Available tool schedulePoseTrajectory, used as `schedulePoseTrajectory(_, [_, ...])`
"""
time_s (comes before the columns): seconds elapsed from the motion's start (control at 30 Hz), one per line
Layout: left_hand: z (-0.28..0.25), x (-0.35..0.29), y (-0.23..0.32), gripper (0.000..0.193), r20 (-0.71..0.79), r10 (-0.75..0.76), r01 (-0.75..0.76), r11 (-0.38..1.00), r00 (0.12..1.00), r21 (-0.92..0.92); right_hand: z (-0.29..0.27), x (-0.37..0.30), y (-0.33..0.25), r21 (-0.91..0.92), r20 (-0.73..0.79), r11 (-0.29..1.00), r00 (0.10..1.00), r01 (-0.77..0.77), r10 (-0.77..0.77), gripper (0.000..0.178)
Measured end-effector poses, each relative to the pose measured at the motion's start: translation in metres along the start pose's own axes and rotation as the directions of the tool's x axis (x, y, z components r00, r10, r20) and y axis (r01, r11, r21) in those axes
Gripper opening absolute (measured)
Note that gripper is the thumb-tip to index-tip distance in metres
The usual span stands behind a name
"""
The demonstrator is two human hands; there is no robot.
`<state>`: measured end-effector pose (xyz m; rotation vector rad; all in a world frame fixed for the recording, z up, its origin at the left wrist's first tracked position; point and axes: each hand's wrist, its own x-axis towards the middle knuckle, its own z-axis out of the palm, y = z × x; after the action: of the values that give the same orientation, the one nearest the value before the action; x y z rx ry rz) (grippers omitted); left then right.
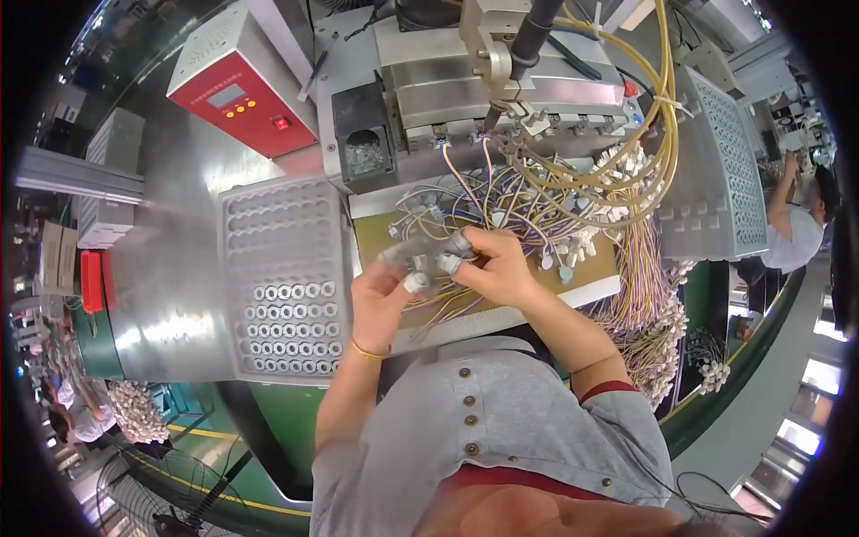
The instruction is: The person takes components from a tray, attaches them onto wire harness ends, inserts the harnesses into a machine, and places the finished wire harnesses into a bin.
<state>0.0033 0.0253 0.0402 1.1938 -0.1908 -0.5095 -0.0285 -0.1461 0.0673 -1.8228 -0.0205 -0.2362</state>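
Note:
In front of my chest, my left hand (380, 295) and my right hand (498, 268) come close together over a tan work board (492, 313). Pale grey-white coverings sit on the fingertips. Thumb and fingers of my right hand are pinched together, and what lies between them is too small to name. My left hand is closed too, its forefinger smeared by motion. Just beyond the hands lies a tangle of purple, yellow and white wires (501, 192) with white connectors and small grey round pieces. Two wire leads run up to the metal machine (501, 89).
To the left stands a grey plastic tray (228, 295) with rows of round white parts in its nearer half. Behind it is a red control box (250, 107). A second tray (729, 161) stands at right, near hanging wire bundles (640, 277). Another person (796, 224) sits far right.

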Motion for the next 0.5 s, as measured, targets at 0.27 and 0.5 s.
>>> schedulePoseTrajectory(0.27, [0.013, 0.001, 0.007, 0.036, 0.088, 0.012, -0.005, 0.997, 0.996, -0.077, -0.009, 0.002, -0.008, -0.016, 0.016, 0.996, 0.996, 0.084, -0.083, 0.015])
schedulePoseTrajectory(0.5, [0.028, 0.008, 0.012, 0.029, 0.067, 0.156, -0.164, 0.977, 0.986, 0.136, -0.018, 0.004, -0.003, -0.083, 0.133, 0.976, 0.973, 0.202, -0.190, 0.014])
